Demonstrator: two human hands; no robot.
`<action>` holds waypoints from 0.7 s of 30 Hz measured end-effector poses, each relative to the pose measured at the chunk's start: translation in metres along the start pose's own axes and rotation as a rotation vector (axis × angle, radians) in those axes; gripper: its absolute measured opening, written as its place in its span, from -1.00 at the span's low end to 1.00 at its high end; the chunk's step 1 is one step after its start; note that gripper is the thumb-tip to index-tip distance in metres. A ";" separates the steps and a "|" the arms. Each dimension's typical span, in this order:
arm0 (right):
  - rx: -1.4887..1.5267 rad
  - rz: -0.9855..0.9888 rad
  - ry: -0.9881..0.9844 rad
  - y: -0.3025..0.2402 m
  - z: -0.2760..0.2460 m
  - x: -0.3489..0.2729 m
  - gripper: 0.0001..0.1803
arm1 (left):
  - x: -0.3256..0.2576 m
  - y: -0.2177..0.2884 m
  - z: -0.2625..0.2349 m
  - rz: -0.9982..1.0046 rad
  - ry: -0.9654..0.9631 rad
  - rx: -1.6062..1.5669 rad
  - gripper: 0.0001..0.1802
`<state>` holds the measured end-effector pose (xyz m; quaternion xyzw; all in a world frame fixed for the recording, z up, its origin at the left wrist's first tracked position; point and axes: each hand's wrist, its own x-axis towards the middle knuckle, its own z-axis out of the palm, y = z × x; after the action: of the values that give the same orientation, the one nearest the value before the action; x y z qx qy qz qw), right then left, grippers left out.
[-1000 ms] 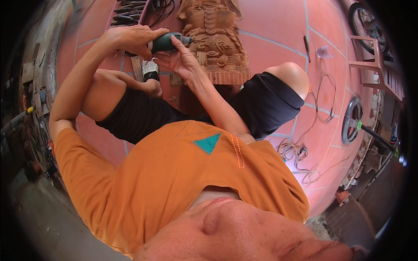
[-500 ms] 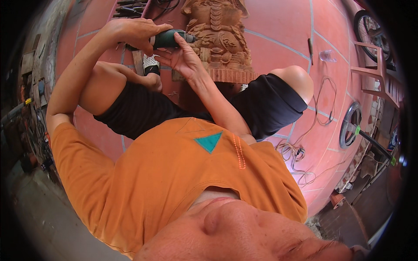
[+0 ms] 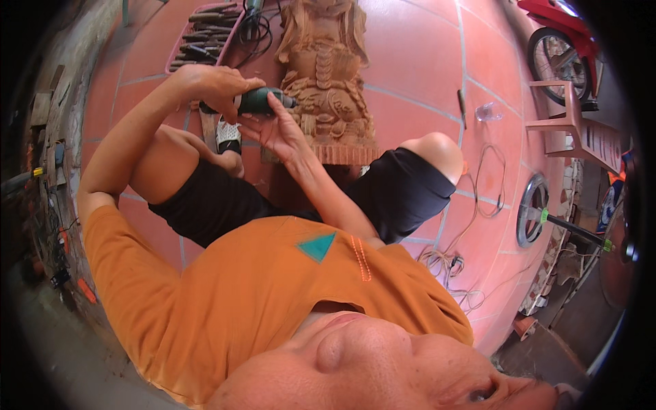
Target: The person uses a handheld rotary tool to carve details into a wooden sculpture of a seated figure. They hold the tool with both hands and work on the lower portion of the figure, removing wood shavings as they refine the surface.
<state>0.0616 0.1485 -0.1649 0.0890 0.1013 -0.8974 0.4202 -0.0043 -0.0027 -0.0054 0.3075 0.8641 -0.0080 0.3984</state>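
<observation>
- The person sits on the pink tiled floor (image 3: 410, 61) with a carved wooden statue (image 3: 326, 82) standing between the knees.
- The left hand (image 3: 213, 83) is wrapped tight around the back of a green power tool (image 3: 263, 100), fingers closed on it.
- The right hand (image 3: 277, 130) rests under the front of the tool, its fingers partly open and touching the tool near the tip.
- The tip of the tool sits right at the left side of the statue, about halfway up.
- It looks like the carving step is going on, with the tool working on the statue's side.
- A next move would need both hands steady and the tip kept softly on the wood.
- A tray of hand tools (image 3: 205, 34) lies on the floor behind the left hand.
</observation>
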 end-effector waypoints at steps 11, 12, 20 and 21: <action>0.022 -0.001 0.024 0.000 0.007 0.000 -0.47 | -0.006 0.007 -0.009 -0.072 -0.053 0.023 0.07; 0.025 -0.005 0.027 -0.001 0.004 -0.001 -0.46 | -0.006 0.009 -0.011 -0.073 -0.062 0.018 0.07; -0.015 -0.028 -0.004 0.001 0.001 -0.001 -0.48 | -0.003 0.005 -0.006 -0.062 -0.074 0.049 0.05; -0.002 -0.014 -0.001 0.001 0.000 -0.001 -0.49 | -0.003 0.005 -0.006 -0.060 -0.072 0.057 0.05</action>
<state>0.0633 0.1488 -0.1647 0.0873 0.1025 -0.9003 0.4138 -0.0042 0.0012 0.0019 0.2921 0.8575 -0.0558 0.4199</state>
